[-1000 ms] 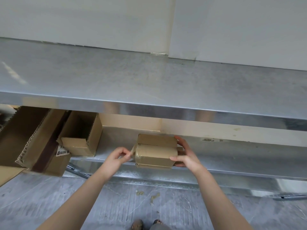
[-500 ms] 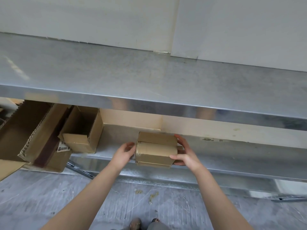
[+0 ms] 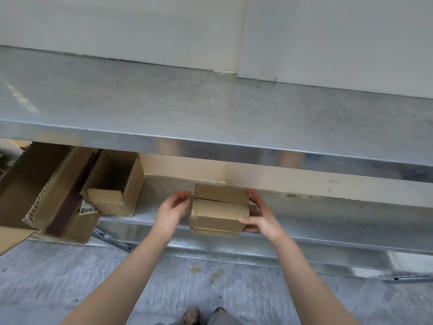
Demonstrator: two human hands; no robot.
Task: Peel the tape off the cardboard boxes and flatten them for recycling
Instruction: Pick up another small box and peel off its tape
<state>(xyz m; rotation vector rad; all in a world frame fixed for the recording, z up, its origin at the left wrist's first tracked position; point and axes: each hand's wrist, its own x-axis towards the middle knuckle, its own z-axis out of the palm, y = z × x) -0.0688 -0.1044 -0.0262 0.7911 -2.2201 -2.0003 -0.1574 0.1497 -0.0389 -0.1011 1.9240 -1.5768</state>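
Note:
A small brown cardboard box (image 3: 219,209) with closed flaps is held just above the front edge of the lower metal shelf (image 3: 339,222). My right hand (image 3: 260,215) grips its right end, thumb on the front face and fingers behind. At the box's left end, near the top corner, is my left hand (image 3: 172,211). Its fingertips are curled in and pinch a strip of clear tape (image 3: 186,211) that shows as a shiny film between hand and box.
An open cardboard box (image 3: 117,186) lies on its side at the shelf's left. Large cardboard pieces (image 3: 42,188) lean further left. The upper metal shelf (image 3: 210,109) overhangs the hands. Tape scraps (image 3: 216,275) lie on the grey floor by my feet (image 3: 192,315).
My left hand rose from the box's lower left side to its upper left corner. The right hand kept its grip and the box barely shifted.

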